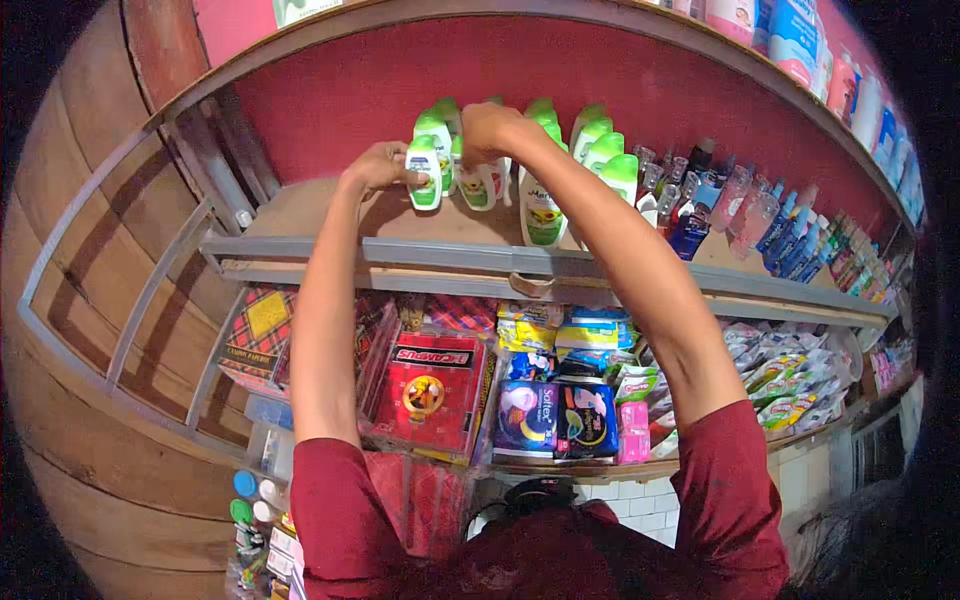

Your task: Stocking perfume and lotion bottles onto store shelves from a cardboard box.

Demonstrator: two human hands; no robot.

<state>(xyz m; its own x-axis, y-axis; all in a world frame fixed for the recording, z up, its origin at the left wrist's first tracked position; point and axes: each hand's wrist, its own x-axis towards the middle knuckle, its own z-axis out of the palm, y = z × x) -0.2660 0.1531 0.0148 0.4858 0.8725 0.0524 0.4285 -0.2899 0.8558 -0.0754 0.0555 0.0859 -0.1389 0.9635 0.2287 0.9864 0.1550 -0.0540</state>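
Note:
On the upper shelf, my left hand (380, 168) is closed around the side of a small white lotion bottle (424, 185) with a green cap and a fruit picture. Just right of it, my right hand (492, 133) reaches down with bent fingers at the top of another lotion bottle (477, 190), which leans slightly; its cap is partly covered by the fingers. Behind both hands stand more bottles of the same kind. A larger lotion bottle (543, 215) stands at the front, right of my right hand, partly hidden by my forearm.
More green-capped bottles (605, 150) stand right of my forearm, then several small perfume-like bottles (735, 195). A grey rail (440, 255) edges the shelf. Below lie a red box (425, 395), dark blue packs (525, 415) and sachets (790, 385). Another shelf (640, 15) hangs above.

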